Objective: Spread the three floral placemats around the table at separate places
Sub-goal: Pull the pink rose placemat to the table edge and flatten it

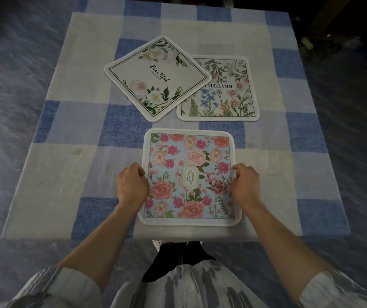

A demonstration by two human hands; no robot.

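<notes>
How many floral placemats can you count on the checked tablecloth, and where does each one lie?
3. The pink rose mat lies nearest, held at its sides by both hands. The white "Beautiful" mat lies farther off, turned diamond-wise, overlapping the wildflower mat to its right. None seem hidden.

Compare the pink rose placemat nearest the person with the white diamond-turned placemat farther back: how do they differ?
The pink rose placemat is covered in flowers on a blue ground; the white placemat has flowers only at two corners. The pink rose placemat lies square to the table edge and apart from the others; the white placemat is rotated and overlaps the fern placemat. The left hand and right hand hold only the rose one. Both have white borders and rounded corners.
</notes>
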